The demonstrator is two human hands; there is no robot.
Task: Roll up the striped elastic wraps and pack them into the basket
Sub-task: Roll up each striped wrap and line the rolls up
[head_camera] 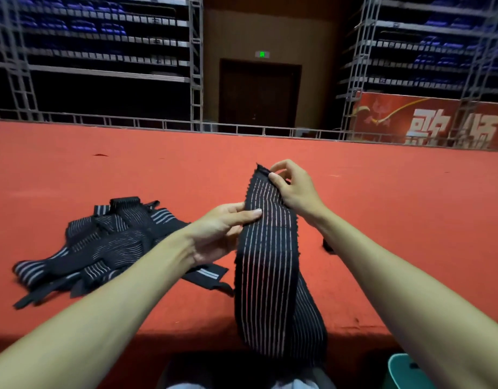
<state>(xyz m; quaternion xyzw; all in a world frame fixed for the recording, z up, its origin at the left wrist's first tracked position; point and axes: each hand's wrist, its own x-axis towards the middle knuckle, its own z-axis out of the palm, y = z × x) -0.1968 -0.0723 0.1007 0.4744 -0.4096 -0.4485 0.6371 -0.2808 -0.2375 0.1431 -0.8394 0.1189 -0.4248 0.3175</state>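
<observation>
A long black elastic wrap with thin pale stripes (pixel 270 262) hangs in front of me, its lower part draping over the edge of the red surface. My right hand (pixel 295 189) pinches the wrap's top end between thumb and fingers. My left hand (pixel 222 231) holds the wrap's left edge a little lower, thumb on the front and fingers behind. A heap of several more striped wraps (pixel 107 245) lies on the red surface to the left. A corner of a teal basket (pixel 396 372) shows at the bottom right, mostly hidden by my right forearm.
The red carpeted platform (pixel 396 220) stretches wide ahead to a low metal rail (pixel 158 124). Beyond stand metal scaffold racks, a dark door and a red banner at the right. A small dark strap end (pixel 327 245) lies behind my right forearm.
</observation>
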